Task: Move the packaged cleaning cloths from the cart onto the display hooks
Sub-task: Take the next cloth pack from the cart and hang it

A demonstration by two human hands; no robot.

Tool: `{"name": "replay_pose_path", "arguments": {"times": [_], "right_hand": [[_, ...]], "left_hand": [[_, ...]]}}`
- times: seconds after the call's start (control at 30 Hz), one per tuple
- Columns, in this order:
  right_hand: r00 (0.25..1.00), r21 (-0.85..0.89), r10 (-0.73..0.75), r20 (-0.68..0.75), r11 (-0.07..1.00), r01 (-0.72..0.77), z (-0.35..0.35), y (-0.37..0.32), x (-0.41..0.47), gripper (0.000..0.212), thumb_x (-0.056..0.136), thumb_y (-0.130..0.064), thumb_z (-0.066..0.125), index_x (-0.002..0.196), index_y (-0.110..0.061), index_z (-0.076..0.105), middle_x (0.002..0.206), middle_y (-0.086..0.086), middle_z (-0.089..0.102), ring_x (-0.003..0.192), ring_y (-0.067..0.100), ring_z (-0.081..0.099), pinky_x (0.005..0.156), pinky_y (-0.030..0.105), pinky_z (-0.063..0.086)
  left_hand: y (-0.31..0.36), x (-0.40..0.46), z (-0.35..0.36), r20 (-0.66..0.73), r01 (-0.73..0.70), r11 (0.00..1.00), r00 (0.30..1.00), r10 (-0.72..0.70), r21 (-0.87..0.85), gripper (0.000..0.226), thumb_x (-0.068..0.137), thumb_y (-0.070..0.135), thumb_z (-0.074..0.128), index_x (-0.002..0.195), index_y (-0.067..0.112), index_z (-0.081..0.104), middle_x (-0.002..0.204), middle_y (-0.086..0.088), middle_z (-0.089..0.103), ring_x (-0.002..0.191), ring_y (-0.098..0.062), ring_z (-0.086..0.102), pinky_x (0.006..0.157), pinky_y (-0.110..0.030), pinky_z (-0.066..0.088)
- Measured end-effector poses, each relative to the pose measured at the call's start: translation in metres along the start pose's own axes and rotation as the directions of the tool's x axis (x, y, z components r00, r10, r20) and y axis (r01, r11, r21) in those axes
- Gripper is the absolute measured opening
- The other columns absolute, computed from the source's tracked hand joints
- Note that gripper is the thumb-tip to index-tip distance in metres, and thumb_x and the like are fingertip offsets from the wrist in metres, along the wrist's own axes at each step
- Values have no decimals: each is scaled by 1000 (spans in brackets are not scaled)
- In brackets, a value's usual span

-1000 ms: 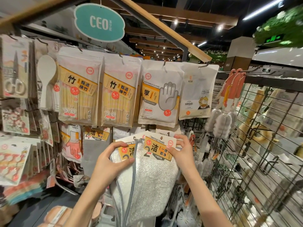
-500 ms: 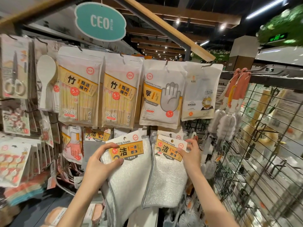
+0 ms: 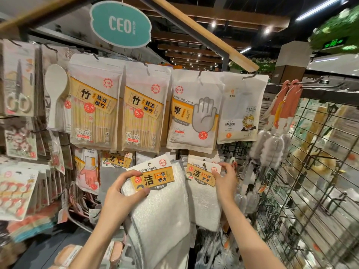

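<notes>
Head view shows the right hand (image 3: 225,179) pinching one cloth pack (image 3: 203,175) at its hook, the left hand (image 3: 124,193) gripping another pack (image 3: 155,177) not yet hung.

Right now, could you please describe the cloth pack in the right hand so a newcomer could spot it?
Find the teal sign, then the glove bag below. Beneath it, the right hand pinches a cloth pack at its hook; the left hand's pack sits lower and tilted.

teal CEO sign (image 3: 120,26) overhead | chopstick packs (image 3: 95,105) hanging | disposable gloves pack (image 3: 194,115) beside | wire rack (image 3: 310,191) right
</notes>
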State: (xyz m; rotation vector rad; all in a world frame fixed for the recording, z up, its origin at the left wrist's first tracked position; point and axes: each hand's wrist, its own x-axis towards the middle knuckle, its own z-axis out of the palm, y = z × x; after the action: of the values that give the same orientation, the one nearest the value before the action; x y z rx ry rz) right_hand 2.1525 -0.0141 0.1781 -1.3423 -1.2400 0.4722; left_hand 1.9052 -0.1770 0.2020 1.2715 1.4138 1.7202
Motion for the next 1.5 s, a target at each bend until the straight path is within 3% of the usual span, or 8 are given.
{"name": "replay_pose_path", "arguments": {"times": [0.13, 0.37, 0.47, 0.77, 1.0, 1.13, 1.27, 1.5], "right_hand": [[1000, -44, -10, -14, 999, 9, 7, 0, 11, 29, 83, -8, 67, 103, -23, 52, 102, -1, 54, 93, 19, 54, 78, 42, 50], [998, -220, -39, -52, 975, 27, 16, 1, 19, 14, 86, -13, 65, 93, -22, 58, 107, 3, 52, 80, 14, 47, 64, 28, 38], [997, -232, -56, -47, 972, 44, 15, 2, 17, 12, 86, -14, 65, 93, -22, 61, 110, 3, 52, 80, 12, 45, 65, 27, 38], [996, -299, -87, 2, 951, 83, -3, -2, 2, 15, 87, -27, 64, 102, -26, 65, 117, 1, 50, 118, 22, 38, 73, 29, 33], [972, -15, -145, 185, 989, 150, -19, -41, -32, 10, 90, -23, 59, 97, -29, 60, 112, -7, 51, 106, 6, 42, 96, 25, 37], [883, 153, -192, 427, 978, 139, -16, -68, -59, 15, 91, -22, 57, 106, -27, 60, 115, 0, 59, 99, -2, 53, 83, 5, 41], [842, 171, -207, 499, 976, 138, -9, -74, -73, 36, 82, -25, 70, 115, -24, 58, 119, -3, 57, 112, 8, 52, 99, 29, 43], [863, 230, -154, 480, 972, 45, -12, -80, -81, 48, 70, -5, 78, 97, -29, 45, 109, -3, 55, 108, 17, 55, 89, 39, 52]], "left_hand": [[1, 0, 4, 22, -50, 997, 999, 49, 56, 48, 74, -5, 71, 88, 40, 61, 89, 30, 67, 80, 13, 60, 64, -3, 43], [0, -1, 4, 51, -96, 994, 994, 93, 46, 50, 74, -9, 71, 94, 36, 66, 99, 28, 65, 90, 11, 59, 80, -10, 47], [2, -4, 5, 58, -122, 992, 991, 119, 40, 48, 75, -9, 70, 104, 28, 66, 102, 34, 62, 94, 19, 54, 75, 2, 38], [5, -10, 7, 75, -140, 990, 987, 140, -7, 60, 77, -7, 70, 121, 32, 57, 112, 36, 60, 106, 25, 45, 75, 5, 37], [10, -17, 13, 63, -105, 994, 992, 108, -38, 72, 74, -8, 72, 124, 37, 49, 115, 29, 51, 95, 28, 48, 72, 5, 36], [15, -24, 19, 95, -114, 993, 989, 117, -38, 66, 74, -10, 71, 123, 28, 51, 100, 30, 59, 85, 28, 51, 67, 4, 38], [15, -29, 21, 87, -106, 992, 990, 112, -64, 66, 74, -11, 71, 125, 25, 51, 112, 21, 55, 87, 26, 53, 68, 2, 40], [7, -31, 19, 43, -81, 995, 996, 83, -56, 64, 72, -5, 75, 122, 31, 54, 116, 25, 55, 98, 24, 51, 75, -4, 44]]}}
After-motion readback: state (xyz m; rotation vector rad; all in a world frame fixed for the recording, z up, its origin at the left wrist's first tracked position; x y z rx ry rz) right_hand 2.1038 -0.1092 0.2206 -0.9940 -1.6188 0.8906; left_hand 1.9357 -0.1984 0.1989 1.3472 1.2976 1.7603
